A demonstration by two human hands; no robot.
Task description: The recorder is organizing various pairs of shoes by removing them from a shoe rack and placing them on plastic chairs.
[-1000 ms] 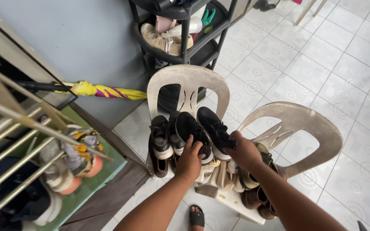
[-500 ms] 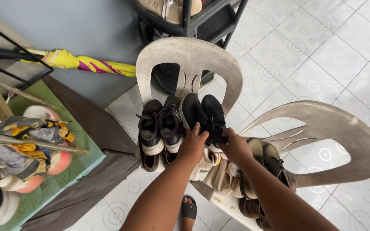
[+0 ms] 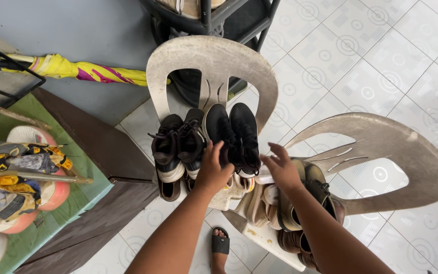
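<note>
A pair of black sneakers (image 3: 234,133) stands toe-up against the back of a worn white plastic chair (image 3: 214,58). My left hand (image 3: 213,167) rests with its fingers apart on the left black sneaker's heel. My right hand (image 3: 281,166) hovers just right of the pair, fingers spread, holding nothing. A second pair of black shoes with white soles (image 3: 176,147) leans on the same chair to the left. More shoes lie heaped under my hands.
A second white chair (image 3: 381,147) at the right holds brown shoes (image 3: 310,198). A black shoe rack (image 3: 214,18) stands behind, a yellow umbrella (image 3: 87,71) leans at the left, and a dark bench with green top (image 3: 97,152) is nearby. My sandalled foot (image 3: 220,244) is on the tiles.
Both hands have let go of the black sneakers, which now lean against the chair back. My right hand has drawn away to the right with its fingers spread.
</note>
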